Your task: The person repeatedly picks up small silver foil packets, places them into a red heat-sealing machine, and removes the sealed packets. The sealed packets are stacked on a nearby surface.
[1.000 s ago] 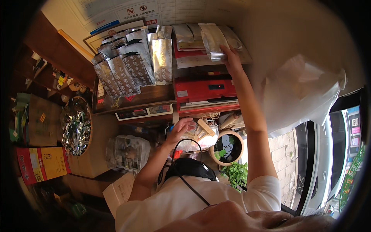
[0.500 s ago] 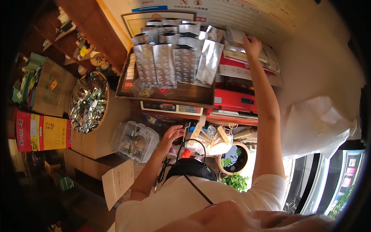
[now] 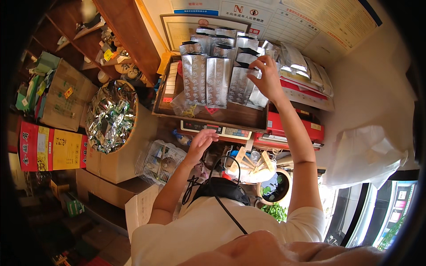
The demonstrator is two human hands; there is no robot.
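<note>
here, right grip (image 3: 267, 77) parted at pouches (image 3: 217, 83), left grip (image 3: 202, 143) wide, clear of tray edge (image 3: 242, 125)

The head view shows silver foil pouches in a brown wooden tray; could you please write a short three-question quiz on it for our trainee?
1. Which of the person's hands is at the tall silver foil pouches?

2. True or false: the bare left hand is apart from the pouches.

3. Fill in: in the picture, the round tan basket of shiny foil packets stands to the ____ of the brown rectangular wooden tray.

Key:
1. The bare right hand.
2. True.
3. Left.
</note>
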